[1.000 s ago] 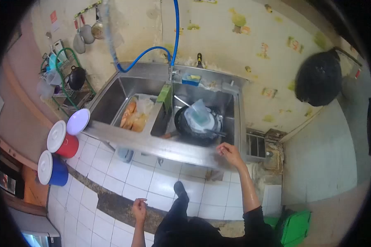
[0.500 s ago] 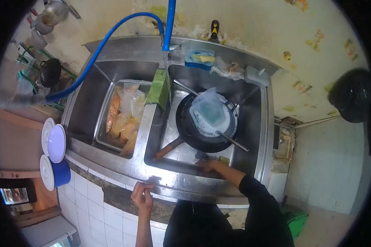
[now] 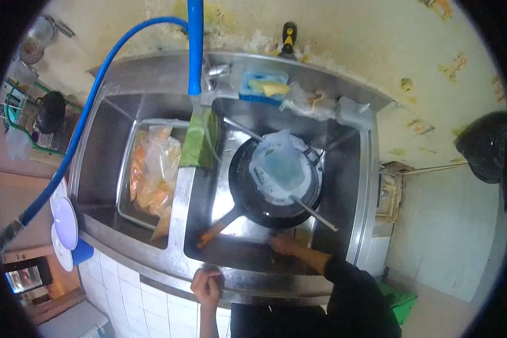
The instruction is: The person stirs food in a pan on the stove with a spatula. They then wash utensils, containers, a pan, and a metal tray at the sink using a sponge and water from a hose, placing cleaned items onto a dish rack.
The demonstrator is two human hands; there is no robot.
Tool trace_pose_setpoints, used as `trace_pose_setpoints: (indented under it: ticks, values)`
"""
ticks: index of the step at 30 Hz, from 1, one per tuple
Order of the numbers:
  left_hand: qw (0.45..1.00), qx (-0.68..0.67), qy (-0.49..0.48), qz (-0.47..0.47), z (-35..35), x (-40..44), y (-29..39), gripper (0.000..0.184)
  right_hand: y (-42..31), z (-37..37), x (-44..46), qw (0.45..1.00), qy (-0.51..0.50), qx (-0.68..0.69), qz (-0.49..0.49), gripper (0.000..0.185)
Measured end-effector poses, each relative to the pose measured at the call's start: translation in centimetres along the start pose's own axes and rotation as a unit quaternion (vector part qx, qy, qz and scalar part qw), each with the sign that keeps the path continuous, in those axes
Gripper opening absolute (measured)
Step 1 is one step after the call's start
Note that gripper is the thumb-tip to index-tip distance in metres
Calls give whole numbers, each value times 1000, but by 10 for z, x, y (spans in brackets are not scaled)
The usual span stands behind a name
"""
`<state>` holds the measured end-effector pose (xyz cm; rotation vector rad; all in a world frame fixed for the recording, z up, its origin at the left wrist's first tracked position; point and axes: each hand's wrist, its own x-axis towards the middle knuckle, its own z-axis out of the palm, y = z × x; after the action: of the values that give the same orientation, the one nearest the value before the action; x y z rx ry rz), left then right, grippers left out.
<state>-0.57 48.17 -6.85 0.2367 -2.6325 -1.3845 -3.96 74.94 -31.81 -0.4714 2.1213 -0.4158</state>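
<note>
Wok in right basin, right hand low beside it

From my end, the wok (image 3: 239, 183) sits in the right basin of the steel sink (image 3: 200, 256): dark, wet-looking, brown handle angled toward the near left corner. A translucent bluish-white plastic piece (image 3: 281, 166) with whitish suds lies on it, covering most of the inside. Metal rod ends (image 3: 319, 216) stick out at two sides; middle covered, so I can't tell if it's one rod.

My right hand (image 3: 287, 246) is down in the basin near the wok's front edge, dark and blurred; can't tell whether the fingers pinch anything. Left hand (image 3: 207, 286): fingers curled together in a loose fist at the front rim, contact unclear.

Green block (image 3: 199, 138) on the divider, tray (image 3: 124, 188) with bagged food in the left basin. Blue hose (image 3: 195, 50) hangs across the faucet area; its far end blurs at frame left.
</note>
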Motion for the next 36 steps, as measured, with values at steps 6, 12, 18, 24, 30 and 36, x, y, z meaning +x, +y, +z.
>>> trace_pose_setpoints:
  ticks: [6,12,18,24,30,36]
  values:
    - [999,-24,-32,31,11,16,0,21,-23,-200,-120,968,79,222,84,76]
    - [990,31,-126,54,32,38,-9,20,29,-397,-76,786,611,-75,54,51]
    - [981,14,-174,84,37,64,-5,20,-22,-373,-97,810,576,-94,57,29]
    - [975,-2,-218,34,46,93,-3,19,-23,-96,-98,985,-148,64,67,33]
    - [968,-70,-234,62,65,133,-5,26,2,-33,-54,955,198,-50,217,40]
    - [961,-116,-250,1,87,162,11,16,-93,-325,-66,880,462,90,60,36]
